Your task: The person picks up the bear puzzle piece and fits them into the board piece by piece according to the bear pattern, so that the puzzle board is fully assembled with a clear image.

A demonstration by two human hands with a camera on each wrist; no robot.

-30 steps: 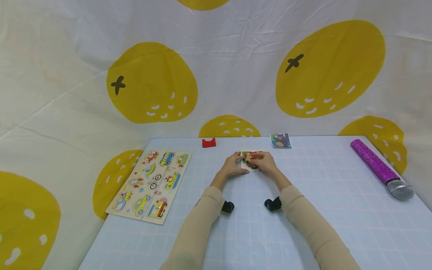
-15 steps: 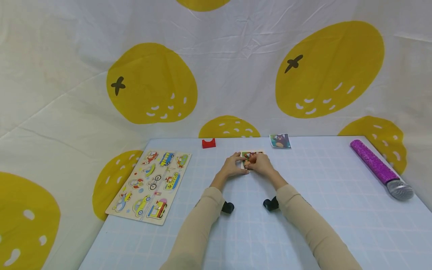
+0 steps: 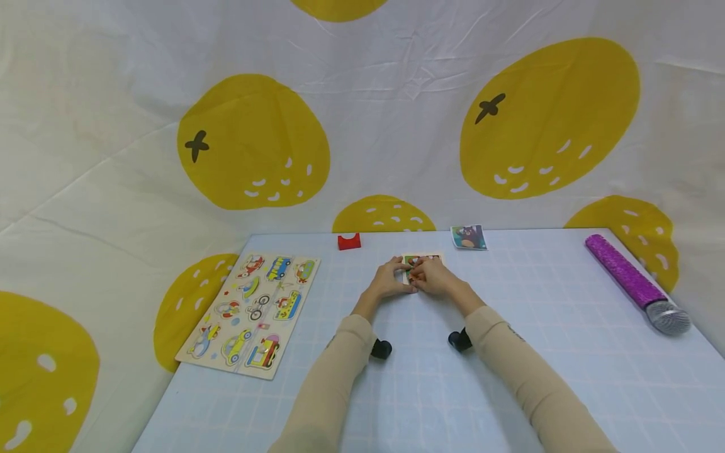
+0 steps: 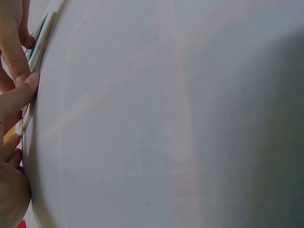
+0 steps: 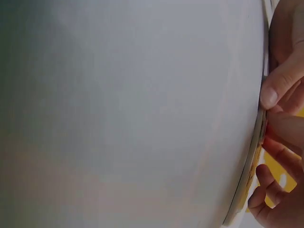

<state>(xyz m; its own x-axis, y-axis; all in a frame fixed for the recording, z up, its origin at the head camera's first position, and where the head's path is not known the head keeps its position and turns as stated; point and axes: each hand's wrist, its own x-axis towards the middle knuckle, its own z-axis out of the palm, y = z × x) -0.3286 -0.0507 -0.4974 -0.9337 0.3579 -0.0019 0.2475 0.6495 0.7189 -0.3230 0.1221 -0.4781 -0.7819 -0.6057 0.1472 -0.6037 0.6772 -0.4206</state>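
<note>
A small square picture puzzle board (image 3: pixel 423 255) lies flat near the far middle of the table. My left hand (image 3: pixel 389 279) holds its left side, thumb at the near edge and fingers at the far edge. My right hand (image 3: pixel 433 277) is over the board and pinches a small puzzle piece at the near left part, against the left thumb. Most of the piece and much of the picture are hidden by the fingers. Seen edge-on, the board (image 5: pixel 241 192) shows as a thin strip under both hands in the right wrist view.
Left stands a wooden vehicle puzzle board (image 3: pixel 249 311) lying flat. At the far edge are a red notched block (image 3: pixel 348 241) and a bear picture card (image 3: pixel 469 238). A purple glittery toy microphone (image 3: pixel 629 274) lies right. Black wrist devices (image 3: pixel 381 349) hang under the sleeves.
My right hand has moved the puzzle piece from the middle of the board toward its near left part, and the fingers now cover more of it. My left hand stays in place.
</note>
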